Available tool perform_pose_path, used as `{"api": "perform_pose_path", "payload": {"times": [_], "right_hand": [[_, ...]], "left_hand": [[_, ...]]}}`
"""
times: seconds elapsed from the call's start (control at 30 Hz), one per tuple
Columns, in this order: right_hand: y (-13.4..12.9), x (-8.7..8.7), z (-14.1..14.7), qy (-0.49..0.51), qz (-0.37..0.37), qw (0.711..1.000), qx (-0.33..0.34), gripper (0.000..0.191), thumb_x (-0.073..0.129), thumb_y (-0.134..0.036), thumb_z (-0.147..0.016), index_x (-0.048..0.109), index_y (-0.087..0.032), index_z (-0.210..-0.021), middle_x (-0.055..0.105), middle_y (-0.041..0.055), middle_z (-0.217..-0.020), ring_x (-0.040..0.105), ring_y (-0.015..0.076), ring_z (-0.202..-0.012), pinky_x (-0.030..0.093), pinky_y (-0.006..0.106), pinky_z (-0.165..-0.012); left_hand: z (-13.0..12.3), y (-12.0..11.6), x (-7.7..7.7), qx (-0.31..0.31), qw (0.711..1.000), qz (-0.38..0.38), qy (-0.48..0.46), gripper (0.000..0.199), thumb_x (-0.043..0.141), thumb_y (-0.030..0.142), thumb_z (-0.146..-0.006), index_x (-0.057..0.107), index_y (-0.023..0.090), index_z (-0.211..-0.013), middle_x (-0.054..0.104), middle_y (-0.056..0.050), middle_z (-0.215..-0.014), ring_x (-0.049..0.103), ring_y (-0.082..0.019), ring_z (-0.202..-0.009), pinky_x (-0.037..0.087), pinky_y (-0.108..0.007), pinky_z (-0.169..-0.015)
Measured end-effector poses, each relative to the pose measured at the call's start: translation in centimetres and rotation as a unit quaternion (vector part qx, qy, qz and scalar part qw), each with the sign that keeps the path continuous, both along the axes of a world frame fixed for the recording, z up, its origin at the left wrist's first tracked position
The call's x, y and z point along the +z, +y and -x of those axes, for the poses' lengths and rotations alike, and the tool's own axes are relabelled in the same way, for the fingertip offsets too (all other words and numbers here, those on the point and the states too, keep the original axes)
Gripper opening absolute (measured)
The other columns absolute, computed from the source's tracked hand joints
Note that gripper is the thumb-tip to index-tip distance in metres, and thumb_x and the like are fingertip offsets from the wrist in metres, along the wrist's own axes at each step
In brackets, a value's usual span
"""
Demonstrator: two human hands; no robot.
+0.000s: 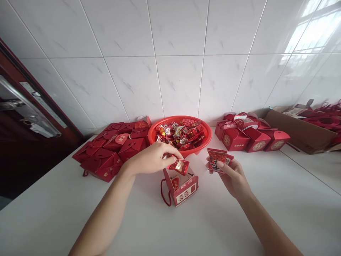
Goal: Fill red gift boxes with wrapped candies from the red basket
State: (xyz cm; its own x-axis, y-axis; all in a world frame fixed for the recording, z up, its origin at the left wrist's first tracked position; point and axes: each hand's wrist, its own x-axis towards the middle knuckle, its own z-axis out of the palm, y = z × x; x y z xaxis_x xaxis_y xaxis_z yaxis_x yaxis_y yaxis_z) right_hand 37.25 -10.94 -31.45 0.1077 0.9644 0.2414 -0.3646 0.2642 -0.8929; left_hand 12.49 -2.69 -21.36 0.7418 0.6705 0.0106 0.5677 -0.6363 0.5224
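Observation:
An open red box (185,191) with a red cord handle stands on the white table, and a red packet shows inside it. Just above its opening, my left hand (157,157) pinches a red wrapped candy (179,165). To the right of the box, my right hand (231,174) holds red snack packets (216,159) between thumb and fingers. Behind the box sits a red plastic basket (208,137) with many wrapped candies (183,133) in it.
Several closed red boxes (106,158) are grouped at the left, and more red boxes (234,138) stand at the right. A cardboard box (301,131) with red items is at the far right. Tiled wall (178,81) behind; a dark door (26,142) at left.

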Motion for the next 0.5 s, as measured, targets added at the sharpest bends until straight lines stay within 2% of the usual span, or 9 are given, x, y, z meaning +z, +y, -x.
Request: {"api": "perform_pose_path", "payload": {"times": [0.1,0.2,0.37,0.5], "right_hand": [[0.0,-0.1,0.1,-0.005,0.002,1.000,0.001,0.020,0.078,-0.039,-0.076,0.075,-0.021,-0.085,0.070,0.0062,-0.079,0.067,0.0210,-0.073,0.051,0.030,-0.060],[0.0,0.0,0.2,-0.005,0.009,1.000,-0.003,0.022,0.079,-0.040,-0.075,0.074,-0.020,-0.084,0.070,0.0057,-0.077,0.063,0.0180,-0.067,0.049,0.029,-0.058],[-0.1,0.3,0.4,-0.022,0.035,0.999,-0.014,0.031,0.081,-0.045,-0.071,0.072,-0.018,-0.082,0.072,0.0091,-0.081,0.054,0.0145,-0.060,0.038,0.026,-0.048],[-0.2,0.0,0.5,-0.044,0.061,0.997,-0.011,0.035,0.083,-0.048,-0.068,0.069,-0.018,-0.081,0.065,0.0040,-0.070,0.046,0.0110,-0.054,0.031,0.024,-0.047]], "left_hand": [[-0.1,0.0,-0.4,-0.011,0.999,-0.015,0.026,0.029,0.055,0.031,-0.091,0.075,0.026,-0.111,0.075,-0.001,-0.113,0.068,-0.021,-0.103,0.050,-0.030,-0.092],[-0.3,-0.1,-0.7,0.010,0.999,-0.038,0.024,0.033,0.053,0.038,-0.093,0.073,0.026,-0.116,0.073,-0.003,-0.119,0.064,-0.024,-0.113,0.048,-0.033,-0.097],[-1.7,-1.1,-1.1,0.000,0.998,-0.028,-0.063,0.031,0.056,0.037,-0.092,0.072,0.024,-0.114,0.075,-0.003,-0.111,0.068,-0.021,-0.102,0.052,-0.031,-0.091],[-3.6,-2.1,-1.9,-0.023,0.988,0.010,-0.150,0.036,0.060,0.040,-0.091,0.068,0.021,-0.121,0.074,-0.004,-0.109,0.069,-0.018,-0.096,0.055,-0.030,-0.087]]}}
